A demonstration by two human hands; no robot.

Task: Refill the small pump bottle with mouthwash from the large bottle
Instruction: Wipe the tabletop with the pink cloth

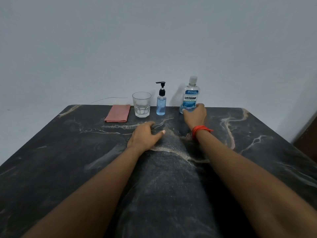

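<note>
Setting: we note a dark marble table (51, 160) set against a plain pale wall (154, 40).
Large bottle: we find the large bottle (191, 95) upright at the far edge of the table, right of centre, its clear cap (193, 79) on; little blue liquid shows, low in the body.
Right hand: we record the right hand (194, 116) wrapped round the base of the large bottle, fingers curled on it; a red thread (199, 130) circles the wrist.
Small pump bottle: the small pump bottle (161, 104) stands upright at the far edge, near the large bottle's left, black pump fitted, blue liquid inside.
Left hand: the left hand (144, 134) rests on the table mid-surface, fingers loosely curled, holding nothing.
Glass: we see a clear glass (141, 104) just left of the pump bottle.
Cloth: a folded pink cloth (118, 113) lies flat at the far edge, left of the glass.
</note>
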